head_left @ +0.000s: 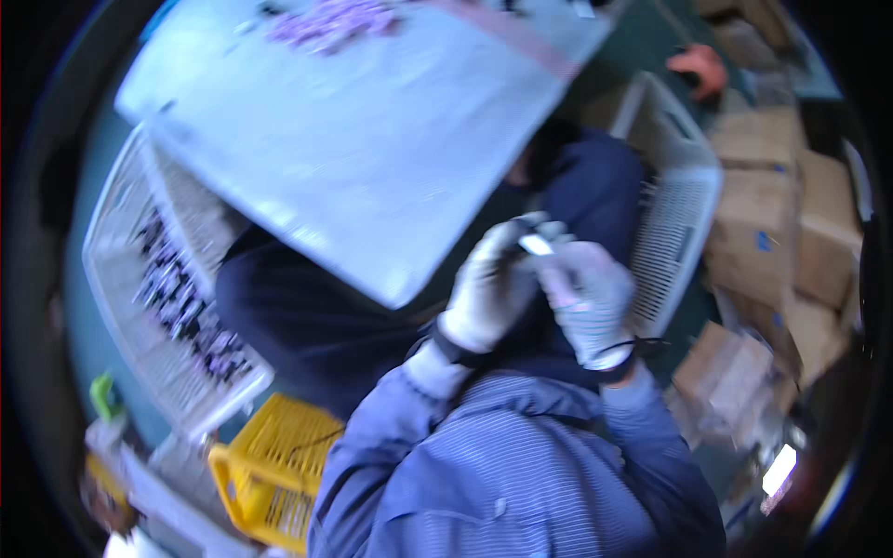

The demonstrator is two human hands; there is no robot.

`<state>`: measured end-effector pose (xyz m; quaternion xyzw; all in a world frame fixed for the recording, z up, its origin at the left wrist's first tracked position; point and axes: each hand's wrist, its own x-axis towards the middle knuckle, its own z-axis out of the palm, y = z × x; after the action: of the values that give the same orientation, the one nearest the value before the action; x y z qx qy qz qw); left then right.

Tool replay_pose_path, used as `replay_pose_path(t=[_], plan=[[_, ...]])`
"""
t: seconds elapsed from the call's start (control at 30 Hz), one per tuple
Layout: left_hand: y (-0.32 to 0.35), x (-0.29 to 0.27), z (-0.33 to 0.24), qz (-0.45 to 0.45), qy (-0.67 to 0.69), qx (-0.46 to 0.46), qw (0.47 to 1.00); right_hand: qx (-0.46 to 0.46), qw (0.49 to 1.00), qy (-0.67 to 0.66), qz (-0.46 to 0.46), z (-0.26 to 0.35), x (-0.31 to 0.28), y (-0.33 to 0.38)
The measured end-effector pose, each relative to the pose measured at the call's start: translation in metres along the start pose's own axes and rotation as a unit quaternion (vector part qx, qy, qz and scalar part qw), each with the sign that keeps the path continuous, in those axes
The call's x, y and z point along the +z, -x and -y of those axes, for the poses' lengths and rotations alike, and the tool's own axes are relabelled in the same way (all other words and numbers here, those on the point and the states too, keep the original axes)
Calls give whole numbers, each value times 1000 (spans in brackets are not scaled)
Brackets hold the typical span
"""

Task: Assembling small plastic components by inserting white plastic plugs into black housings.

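In front of my chest both hands are brought together, wearing pale work gloves with dark bands at the wrists. My left hand (488, 288) is closed, with its fingertips around a small bright white piece (536, 245). My right hand (588, 293) is closed too, its fingers pinched against the same piece from the right. Something dark shows at the left fingertips. Blur hides the piece's exact kind. Beyond the hands stands a white-covered table (372, 158), a corner of it toward me. A heap of small purple pieces (330, 20) lies on its far side.
At left a white plastic basket (112, 279) holds many purple and dark pieces. A yellow basket (265, 465) stands nearer me. Another white basket (674, 232) is at right, beside stacked cardboard boxes (753, 214). An orange object (698, 70) lies at the far right. A person (116, 507) shows at lower left.
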<state>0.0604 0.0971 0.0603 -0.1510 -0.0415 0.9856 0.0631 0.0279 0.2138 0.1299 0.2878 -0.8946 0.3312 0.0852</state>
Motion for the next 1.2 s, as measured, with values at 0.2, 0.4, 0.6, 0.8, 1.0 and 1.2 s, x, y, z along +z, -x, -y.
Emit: replay_pose_path(t=[0.2, 0.4, 0.6, 0.8, 1.0, 1.2], plan=[[0, -5, 11, 22, -12, -7, 1000, 124, 990, -74, -11, -24, 3, 27], [25, 1, -1, 51, -167, 100, 980, 215, 967, -119, 73, -5, 7, 25], [45, 15, -9, 23, -266, 151, 952, 132, 979, -132, 88, -5, 17, 28], [53, 19, -13, 51, -247, 206, 946, 97, 976, -170, 95, 0, 33, 29], [58, 37, -35, 50, -278, 220, 934, 91, 967, -205, 119, 17, 41, 10], [41, 61, -74, 40, -297, 210, 931, 102, 959, -215, 152, 22, 62, -35]])
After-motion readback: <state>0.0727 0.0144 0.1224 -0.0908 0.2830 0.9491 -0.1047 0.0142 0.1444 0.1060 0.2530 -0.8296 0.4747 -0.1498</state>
